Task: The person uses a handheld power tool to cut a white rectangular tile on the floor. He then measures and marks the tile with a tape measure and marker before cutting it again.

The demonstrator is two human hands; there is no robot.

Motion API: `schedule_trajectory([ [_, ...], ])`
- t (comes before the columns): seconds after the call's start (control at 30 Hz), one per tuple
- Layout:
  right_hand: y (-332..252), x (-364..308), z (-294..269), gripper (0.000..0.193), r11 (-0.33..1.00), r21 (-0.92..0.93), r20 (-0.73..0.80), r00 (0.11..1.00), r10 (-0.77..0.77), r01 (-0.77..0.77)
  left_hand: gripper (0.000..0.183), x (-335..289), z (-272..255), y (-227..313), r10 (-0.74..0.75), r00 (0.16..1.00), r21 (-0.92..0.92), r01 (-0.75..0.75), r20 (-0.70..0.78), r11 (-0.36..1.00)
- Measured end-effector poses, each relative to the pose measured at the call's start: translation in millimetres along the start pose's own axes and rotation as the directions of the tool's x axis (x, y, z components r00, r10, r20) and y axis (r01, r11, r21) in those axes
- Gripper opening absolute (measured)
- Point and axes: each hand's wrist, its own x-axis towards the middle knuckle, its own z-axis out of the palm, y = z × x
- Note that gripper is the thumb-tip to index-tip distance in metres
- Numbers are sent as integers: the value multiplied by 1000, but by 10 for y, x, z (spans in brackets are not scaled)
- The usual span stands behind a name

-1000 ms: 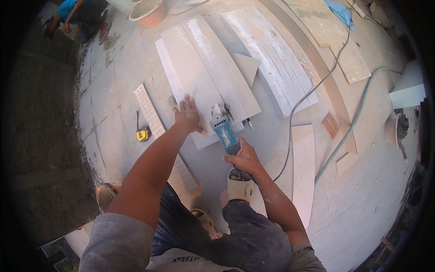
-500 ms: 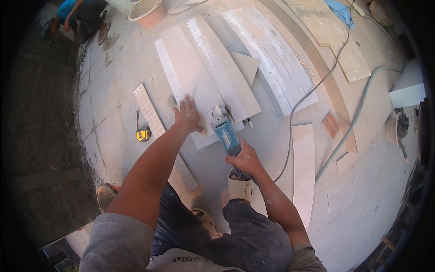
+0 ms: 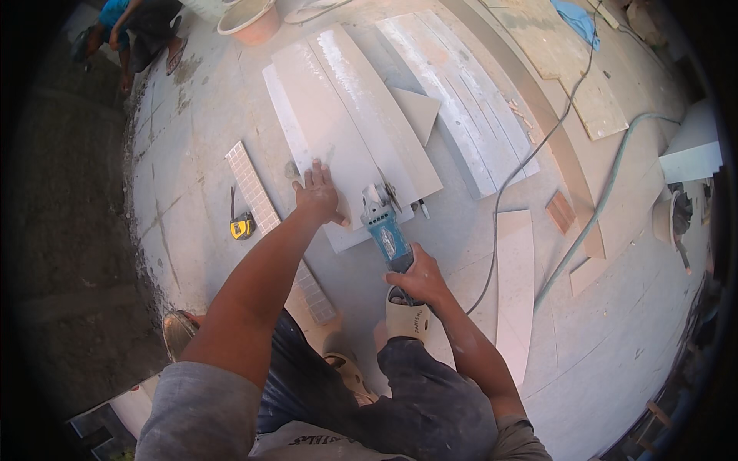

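A large pale tile point(image 3: 346, 115) lies in front of me, with a long dark line running down it and white dust along its upper part. My left hand point(image 3: 317, 198) is spread flat on the tile's near left part, fingers apart. My right hand point(image 3: 417, 274) is wrapped round the rear body of a teal angle grinder point(image 3: 387, 233). The grinder's disc stands at the near edge of the tile, in line with the dark line. Beneath the tile, another pale piece point(image 3: 350, 239) sticks out. A pen-like marker point(image 3: 424, 209) lies close to the disc.
A yellow tape measure point(image 3: 243, 226) and a grid-patterned strip point(image 3: 254, 184) lie to the left. Dusty boards point(image 3: 469, 107) and a black cable point(image 3: 500, 192) are on the right. An orange bucket point(image 3: 250, 23) stands far off; another person point(image 3: 142, 34) crouches at the far left.
The grinder and my right hand have shifted slightly toward me along the line. My left hand stays in place. The other person's arm has reached lower.
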Motion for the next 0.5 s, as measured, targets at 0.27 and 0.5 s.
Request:
schedule_trajectory([
  [0.27,6,-91,-72,77,998,-15,94,994,62,-61,160,-12,-41,21,-9,1000,8,9,19,1000],
  [0.5,386,-318,44,80,999,-42,-29,999,-31,30,160,8,11,-16,7,1000,-6,-7,8,1000],
])
